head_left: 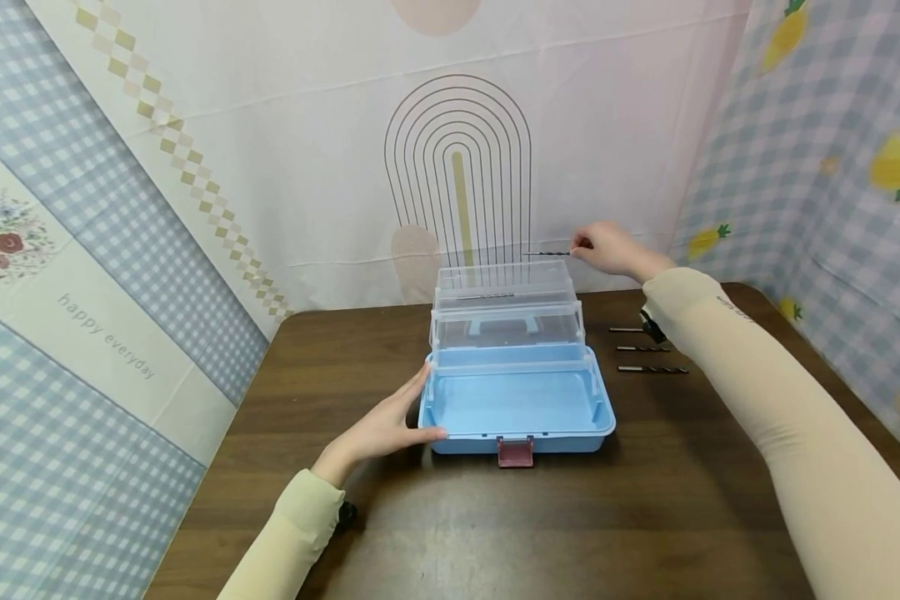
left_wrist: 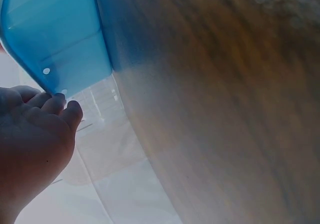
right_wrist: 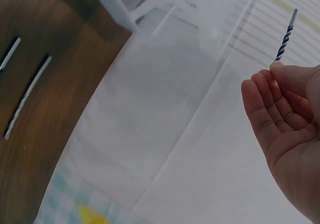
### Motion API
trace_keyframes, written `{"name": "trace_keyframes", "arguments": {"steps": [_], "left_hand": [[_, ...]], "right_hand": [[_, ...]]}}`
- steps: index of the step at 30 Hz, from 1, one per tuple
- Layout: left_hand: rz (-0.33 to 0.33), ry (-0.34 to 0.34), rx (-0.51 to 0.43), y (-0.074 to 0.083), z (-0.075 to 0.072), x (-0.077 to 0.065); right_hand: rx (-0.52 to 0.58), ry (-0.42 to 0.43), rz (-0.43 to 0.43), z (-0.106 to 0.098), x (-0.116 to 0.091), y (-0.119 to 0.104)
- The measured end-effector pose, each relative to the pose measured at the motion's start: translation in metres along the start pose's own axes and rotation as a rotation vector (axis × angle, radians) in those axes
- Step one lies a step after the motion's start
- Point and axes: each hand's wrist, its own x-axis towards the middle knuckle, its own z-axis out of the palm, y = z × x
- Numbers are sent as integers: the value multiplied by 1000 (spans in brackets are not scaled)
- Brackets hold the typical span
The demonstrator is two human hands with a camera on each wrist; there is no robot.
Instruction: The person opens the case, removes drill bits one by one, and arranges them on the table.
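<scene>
A light-blue toolbox (head_left: 510,446) with raised clear trays (head_left: 506,329) stands unfolded on the brown table. My left hand (head_left: 382,427) rests against its left side, fingers along the wall and thumb over the front rim. In the left wrist view the fingertips touch the blue wall (left_wrist: 55,44). Up behind the toolbox, my right hand (head_left: 607,247) pinches one end of a twist drill bit (head_left: 547,253) between thumb and fingertips, its smooth shank pointing left. Another drill bit (head_left: 486,297) lies in the top clear tray.
Three drill bits lie in a column right of the toolbox, the nearest one (head_left: 652,369) fully visible and the farthest partly behind the right sleeve. A pink latch (head_left: 515,452) hangs at the toolbox front. Patterned cloth (head_left: 330,167) hangs behind the table and along both sides.
</scene>
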Motion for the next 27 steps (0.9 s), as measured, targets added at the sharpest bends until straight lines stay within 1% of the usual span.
{"name": "trace_keyframes", "arguments": {"steps": [6,13,20,27], "left_hand": [[-2,2,-1,-1,0,0],[-1,1,-3,1,-1,-1],[6,-2,-3,-2,0,0],[16,-1,-2,-4,1,1]], "right_hand": [[-1,0,46,-12,-8,17],[-35,44,60,-24,-20,34],[-50,73,85,-25,-26,52],[-64,93,88,-23,-35,77]]}}
